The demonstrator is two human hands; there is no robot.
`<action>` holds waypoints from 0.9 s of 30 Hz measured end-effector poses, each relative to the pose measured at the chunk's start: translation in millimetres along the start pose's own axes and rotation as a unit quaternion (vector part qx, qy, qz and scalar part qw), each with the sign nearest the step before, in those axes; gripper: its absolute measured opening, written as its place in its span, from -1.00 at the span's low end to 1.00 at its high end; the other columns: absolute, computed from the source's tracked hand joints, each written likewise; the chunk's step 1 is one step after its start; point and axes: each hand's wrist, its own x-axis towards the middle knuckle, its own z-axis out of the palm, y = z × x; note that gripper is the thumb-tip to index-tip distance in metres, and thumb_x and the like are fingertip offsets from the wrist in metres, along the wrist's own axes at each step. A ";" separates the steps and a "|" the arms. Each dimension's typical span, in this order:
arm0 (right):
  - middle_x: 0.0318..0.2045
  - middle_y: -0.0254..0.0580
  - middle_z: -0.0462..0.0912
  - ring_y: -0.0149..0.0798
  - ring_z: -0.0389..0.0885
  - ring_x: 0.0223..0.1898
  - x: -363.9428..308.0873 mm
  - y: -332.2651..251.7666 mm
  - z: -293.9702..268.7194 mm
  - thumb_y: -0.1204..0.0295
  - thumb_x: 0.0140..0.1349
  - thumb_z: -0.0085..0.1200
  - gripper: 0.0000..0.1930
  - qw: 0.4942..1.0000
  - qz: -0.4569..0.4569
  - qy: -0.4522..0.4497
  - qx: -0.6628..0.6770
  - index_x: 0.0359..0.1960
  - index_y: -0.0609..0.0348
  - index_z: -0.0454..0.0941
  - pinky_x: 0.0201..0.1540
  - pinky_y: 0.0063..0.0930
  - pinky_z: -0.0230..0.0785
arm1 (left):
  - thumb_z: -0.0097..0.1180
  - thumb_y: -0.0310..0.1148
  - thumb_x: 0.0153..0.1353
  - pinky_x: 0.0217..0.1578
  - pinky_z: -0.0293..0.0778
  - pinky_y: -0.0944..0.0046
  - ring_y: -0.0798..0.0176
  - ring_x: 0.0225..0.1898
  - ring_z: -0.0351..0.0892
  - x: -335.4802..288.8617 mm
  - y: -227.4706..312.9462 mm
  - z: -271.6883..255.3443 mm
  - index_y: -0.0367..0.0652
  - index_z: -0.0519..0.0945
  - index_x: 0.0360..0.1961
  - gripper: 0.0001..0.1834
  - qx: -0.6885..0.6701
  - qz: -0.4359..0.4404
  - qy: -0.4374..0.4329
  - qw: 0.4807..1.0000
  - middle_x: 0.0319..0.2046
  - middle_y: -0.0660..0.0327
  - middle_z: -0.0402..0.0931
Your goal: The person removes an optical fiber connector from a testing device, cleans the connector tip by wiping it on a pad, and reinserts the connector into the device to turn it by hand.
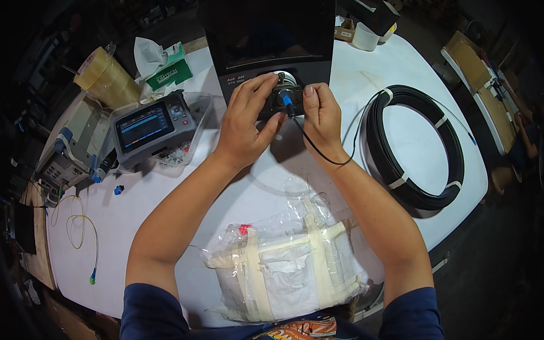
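Plainly, left grip and right grip closed about edges of black fixture, room below over white tabletop

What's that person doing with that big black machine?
Both hands are at the front of the machine. The left hand has its fingers spread along one side of a small dark mount, and the right hand has its thumb at the other side. Between them, a blue plug points into the mount. Its black cable droops over the right wrist toward a big coil. A taped plastic bag lies between the forearms.
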 end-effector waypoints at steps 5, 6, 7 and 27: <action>-0.38 -0.08 0.54 -0.11 0.52 -0.39 -0.1 2.1 -1.4 0.27 0.55 -0.04 -0.69 0.999 -0.037 0.009 0.002 -0.28 0.28 0.52 -0.29 -0.30 0.38 | 0.34 -0.42 0.15 0.24 0.42 0.03 -0.11 0.24 0.47 0.6 0.7 1.7 -0.19 0.46 0.35 -0.30 -0.005 -0.001 -0.001 1.000 0.25 0.02 0.47; -0.36 -0.09 0.53 -0.11 0.51 -0.38 0.0 1.6 -1.4 0.27 0.55 -0.04 -0.69 0.999 -0.045 0.010 0.000 -0.28 0.28 0.52 -0.29 -0.30 0.38 | 0.34 -0.42 0.15 0.24 0.42 0.03 -0.11 0.24 0.47 0.5 1.0 1.3 -0.19 0.46 0.35 -0.30 -0.005 -0.002 -0.001 1.000 0.25 0.02 0.47; -0.36 -0.09 0.53 -0.11 0.51 -0.38 0.0 1.2 -1.0 0.27 0.55 -0.04 -0.69 0.999 -0.044 0.010 0.000 -0.28 0.28 0.52 -0.29 -0.30 0.38 | 0.35 -0.43 0.14 0.24 0.42 0.03 -0.12 0.23 0.47 0.9 1.1 0.9 -0.19 0.46 0.35 -0.30 -0.004 -0.001 0.000 1.000 0.25 0.02 0.47; -0.34 -0.06 0.53 -0.11 0.51 -0.37 0.9 -0.5 -0.8 0.39 0.49 -0.02 -0.80 0.999 -0.043 0.014 -0.003 -0.26 0.28 0.51 -0.27 -0.30 0.39 | 0.36 -0.48 0.09 0.22 0.44 0.02 -0.12 0.22 0.49 0.9 1.0 1.7 -0.19 0.47 0.35 -0.28 -0.002 0.007 0.006 1.000 0.23 0.01 0.48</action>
